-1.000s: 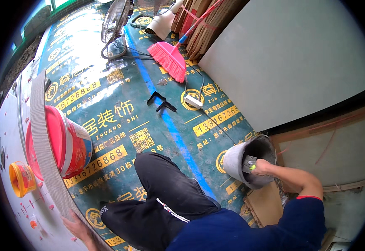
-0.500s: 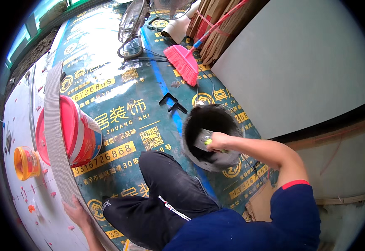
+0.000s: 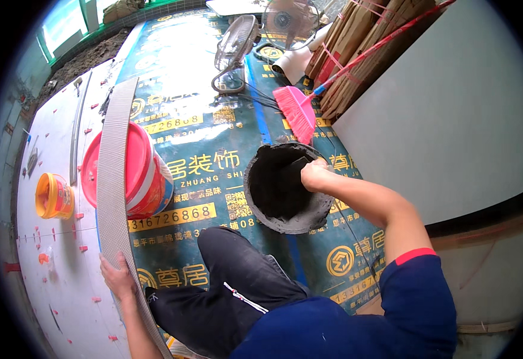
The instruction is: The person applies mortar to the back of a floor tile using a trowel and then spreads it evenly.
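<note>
Since half a second ago the grey mortar bucket [image 3: 285,188] has shifted toward the person's knee and now sits on the printed floor sheet [image 3: 201,125] just ahead of the dark trouser leg [image 3: 237,287], its dark, mortar-smeared inside facing the camera. At its right rim the right hand [image 3: 314,175] is closed around the handle of a tool that reaches down into the bucket; the tool's blade is too dark to make out. On the other side, the left hand [image 3: 117,276] lies flat with fingers spread on the near end of a long grey ribbed strip [image 3: 113,173], gripping nothing. That strip runs away from the person along the edge of the white tiled floor [image 3: 58,275], which is dotted with small red spacers, and passes over the front of a red and white bucket [image 3: 134,172] standing left of the mortar bucket. Farther left, a small orange tub [image 3: 53,196] sits on the tiles. Beyond the mortar bucket lie a pink broom [image 3: 300,110] and two fans [image 3: 237,45], with stacked boards [image 3: 363,42] leaning against the white wall [image 3: 453,107].
</note>
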The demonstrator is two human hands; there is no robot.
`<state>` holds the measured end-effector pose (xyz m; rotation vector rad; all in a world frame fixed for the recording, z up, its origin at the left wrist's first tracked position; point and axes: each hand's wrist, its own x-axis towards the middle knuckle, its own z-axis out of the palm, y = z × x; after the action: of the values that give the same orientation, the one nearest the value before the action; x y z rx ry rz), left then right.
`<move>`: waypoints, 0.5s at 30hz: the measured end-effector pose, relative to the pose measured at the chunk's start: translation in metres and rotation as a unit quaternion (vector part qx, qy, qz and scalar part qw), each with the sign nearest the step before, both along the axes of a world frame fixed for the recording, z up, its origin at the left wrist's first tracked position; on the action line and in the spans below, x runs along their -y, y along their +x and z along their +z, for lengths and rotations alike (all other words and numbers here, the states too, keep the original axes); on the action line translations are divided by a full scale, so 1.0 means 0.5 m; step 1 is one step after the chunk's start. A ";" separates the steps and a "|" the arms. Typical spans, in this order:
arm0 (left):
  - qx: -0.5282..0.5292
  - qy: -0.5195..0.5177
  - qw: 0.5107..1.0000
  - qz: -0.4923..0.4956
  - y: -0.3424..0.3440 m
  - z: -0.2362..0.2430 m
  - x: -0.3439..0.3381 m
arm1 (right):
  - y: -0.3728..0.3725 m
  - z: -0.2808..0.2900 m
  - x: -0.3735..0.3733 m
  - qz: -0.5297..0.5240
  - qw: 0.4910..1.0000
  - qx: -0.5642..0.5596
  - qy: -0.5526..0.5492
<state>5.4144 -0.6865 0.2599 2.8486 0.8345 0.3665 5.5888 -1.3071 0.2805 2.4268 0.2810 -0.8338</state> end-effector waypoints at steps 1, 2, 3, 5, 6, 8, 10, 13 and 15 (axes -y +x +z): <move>-0.001 0.008 1.000 -0.001 -0.007 -0.002 -0.004 | 0.002 -0.031 -0.005 0.046 0.998 0.034 -0.020; -0.001 0.015 1.000 0.003 -0.017 -0.002 -0.007 | 0.000 -0.060 -0.021 0.097 0.992 0.071 -0.040; 0.005 0.020 1.000 0.009 -0.017 -0.002 -0.005 | 0.012 -0.089 -0.033 0.149 0.980 0.114 -0.063; 0.007 0.011 1.000 0.008 -0.008 0.003 0.010 | 0.029 -0.172 -0.039 0.146 0.988 0.031 -0.031; 0.010 0.013 1.000 0.013 -0.012 0.003 0.005 | 0.033 -0.180 -0.067 0.125 0.992 0.015 -0.014; 0.002 0.003 1.000 0.017 -0.007 0.014 0.018 | 0.045 -0.180 -0.076 0.079 0.996 -0.008 0.028; -0.014 -0.011 1.000 0.024 -0.001 0.040 0.033 | 0.046 -0.144 -0.081 -0.022 0.995 -0.057 0.076; 0.011 0.022 1.000 0.014 -0.003 0.019 0.032 | 0.027 -0.185 -0.035 -0.187 0.963 -0.078 0.178; -0.004 -0.003 1.000 0.024 0.006 0.027 0.043 | -0.007 -0.202 0.025 -0.331 0.854 -0.141 0.377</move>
<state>5.4174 -0.7082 0.2736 2.8314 0.9043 0.3582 5.5853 -1.3196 0.1794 3.1883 -0.1964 -1.6370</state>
